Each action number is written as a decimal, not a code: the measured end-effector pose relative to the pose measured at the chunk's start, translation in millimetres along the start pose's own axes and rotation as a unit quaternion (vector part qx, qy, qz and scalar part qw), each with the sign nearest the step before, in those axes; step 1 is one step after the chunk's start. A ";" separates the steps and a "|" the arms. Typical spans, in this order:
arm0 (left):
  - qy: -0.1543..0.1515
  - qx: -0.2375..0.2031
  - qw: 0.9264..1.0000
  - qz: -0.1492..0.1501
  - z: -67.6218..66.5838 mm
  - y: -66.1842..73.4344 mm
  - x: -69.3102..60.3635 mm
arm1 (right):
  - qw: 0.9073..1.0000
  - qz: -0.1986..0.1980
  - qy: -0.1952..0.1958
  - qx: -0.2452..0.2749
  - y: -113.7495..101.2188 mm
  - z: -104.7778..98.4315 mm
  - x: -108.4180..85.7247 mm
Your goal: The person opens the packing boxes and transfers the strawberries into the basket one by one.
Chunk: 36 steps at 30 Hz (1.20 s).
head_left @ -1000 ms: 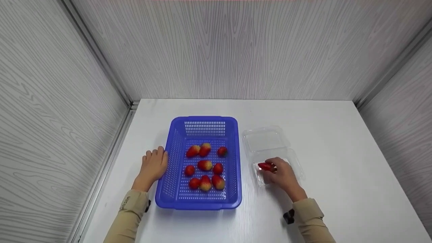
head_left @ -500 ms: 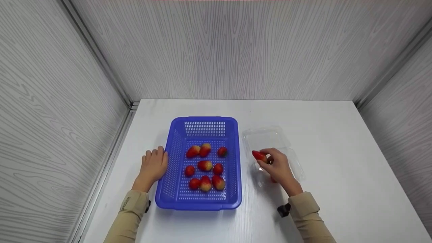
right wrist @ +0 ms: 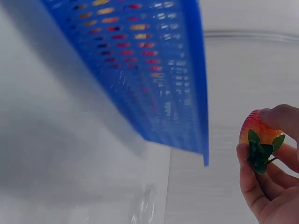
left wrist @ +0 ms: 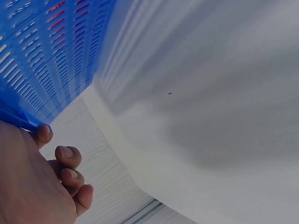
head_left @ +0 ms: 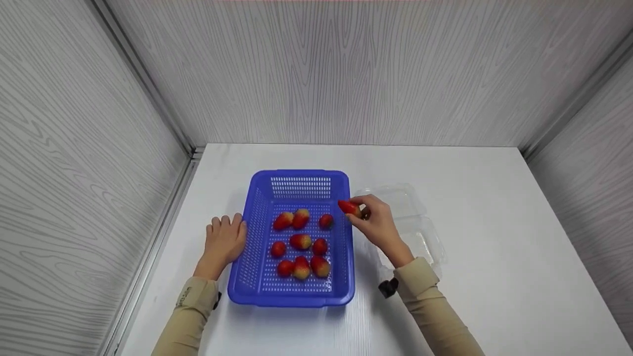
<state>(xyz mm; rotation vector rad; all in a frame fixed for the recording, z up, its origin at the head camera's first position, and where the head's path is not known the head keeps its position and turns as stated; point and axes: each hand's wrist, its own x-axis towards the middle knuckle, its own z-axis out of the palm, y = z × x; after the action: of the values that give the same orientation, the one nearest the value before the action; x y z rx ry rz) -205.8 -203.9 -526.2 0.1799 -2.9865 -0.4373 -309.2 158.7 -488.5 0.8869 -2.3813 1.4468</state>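
Note:
My right hand point(head_left: 378, 222) pinches a strawberry point(head_left: 348, 207) between thumb and fingers, over the right rim of the blue basket. Its green leaf cap point(right wrist: 261, 151) shows in the right wrist view, where the fruit is above the rim's level. Several strawberries point(head_left: 300, 242) lie spread on the floor of the blue plastic basket point(head_left: 292, 300). My left hand point(head_left: 225, 242) rests against the basket's left rim. In the left wrist view its fingers point(left wrist: 70, 158) are loosely bent, with one fingertip at the rim; the thumb is hidden there.
A clear plastic clamshell box point(head_left: 420, 240) lies opened out on the white table point(head_left: 494, 237), right of the basket. My right wrist and sleeve cover part of its base. Pale wood-grain panels point(head_left: 316, 74) stand behind the table and on both sides.
My right hand has lifted the strawberry from the clear box and carried it left and away from me to the basket's right rim. My left hand has stayed at the left rim.

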 end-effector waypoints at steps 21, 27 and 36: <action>0.011 0.005 1.000 -0.020 -1.1 0.4 -2.3 | 0.967 0.075 -0.110 -0.219 -6.9 69.2 55.4; 0.011 0.005 1.000 -0.025 0.0 -1.1 -3.5 | 0.948 0.055 -0.167 -0.265 -2.9 83.0 60.4; 0.016 0.005 1.000 -0.020 -0.4 -0.2 -3.8 | 0.919 0.033 -0.231 -0.318 7.4 97.6 59.5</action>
<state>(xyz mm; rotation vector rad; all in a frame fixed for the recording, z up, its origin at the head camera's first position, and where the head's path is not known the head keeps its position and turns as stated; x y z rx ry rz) -202.0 -203.7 -526.3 0.2445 -2.9596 -0.4197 -349.0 54.4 -513.9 1.0406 -2.9524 0.4058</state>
